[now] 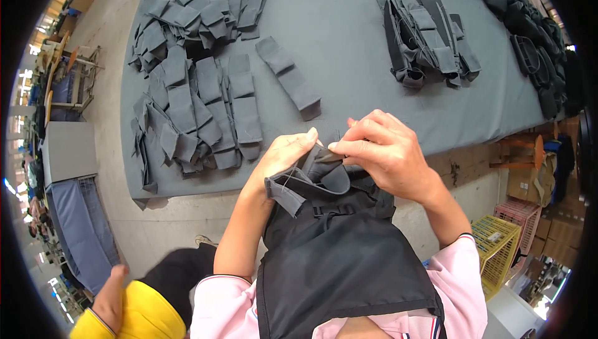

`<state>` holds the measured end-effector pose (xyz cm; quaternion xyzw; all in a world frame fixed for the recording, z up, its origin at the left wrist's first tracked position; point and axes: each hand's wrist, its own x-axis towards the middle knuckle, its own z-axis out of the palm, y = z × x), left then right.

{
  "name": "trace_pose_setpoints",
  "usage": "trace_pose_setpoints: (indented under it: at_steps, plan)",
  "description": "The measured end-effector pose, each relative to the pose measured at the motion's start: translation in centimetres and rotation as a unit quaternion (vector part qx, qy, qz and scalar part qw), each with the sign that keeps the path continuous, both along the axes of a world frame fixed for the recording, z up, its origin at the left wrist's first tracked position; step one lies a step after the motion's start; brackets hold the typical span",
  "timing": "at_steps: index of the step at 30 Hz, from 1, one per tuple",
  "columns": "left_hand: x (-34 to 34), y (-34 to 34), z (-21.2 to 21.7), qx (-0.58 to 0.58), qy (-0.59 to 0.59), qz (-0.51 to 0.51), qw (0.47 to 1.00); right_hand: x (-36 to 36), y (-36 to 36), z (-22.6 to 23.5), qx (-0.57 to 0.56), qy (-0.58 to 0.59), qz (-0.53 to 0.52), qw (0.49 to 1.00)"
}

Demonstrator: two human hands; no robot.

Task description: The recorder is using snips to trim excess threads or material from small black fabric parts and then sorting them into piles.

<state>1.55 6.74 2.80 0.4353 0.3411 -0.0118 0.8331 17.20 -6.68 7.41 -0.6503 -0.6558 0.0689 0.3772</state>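
Note:
A dark grey sewn fabric strip (pixel 287 195) is held up close to my body, above the front of the table. It is folded into a loop, with loose threads along its edges. My left hand (pixel 283 157) grips it from the left, thumb on top. At its upper edge, the fingertips of my right hand (pixel 387 155) are pinched together; what lies exactly between them is too small to make out. Just beyond my hands, a single flat grey fabric piece (pixel 289 79) lies slanted on the grey-covered table (pixel 330 21).
Heaps of similar grey pieces (pixel 215 108) cover the table's left side. A smaller bundle (pixel 430 37) lies to the right, with black items (pixel 529 46) piled beyond. A person in yellow (pixel 146 311) is at my lower left. Yellow crates (pixel 495 248) stand on the right.

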Motion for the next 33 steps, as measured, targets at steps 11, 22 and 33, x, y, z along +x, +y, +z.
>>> trace_pose_setpoints:
  at_steps: [11, 22, 33]
  plan:
    - [-0.1, -0.4, 0.6, -0.017, 0.013, -0.054, 0.998, 0.7, 0.9, 1.2, 0.018, -0.138, 0.152, 0.979]
    - [0.0, -0.4, 0.0, -0.035, -0.013, -0.068, 0.997, -0.2, 0.1, 0.7, 0.092, -0.216, 0.143, 0.961]
    - [0.1, -0.7, 0.0, -0.027, -0.004, -0.081, 0.996, 0.2, -0.2, -1.8, -0.167, 0.654, 0.135, 0.725]
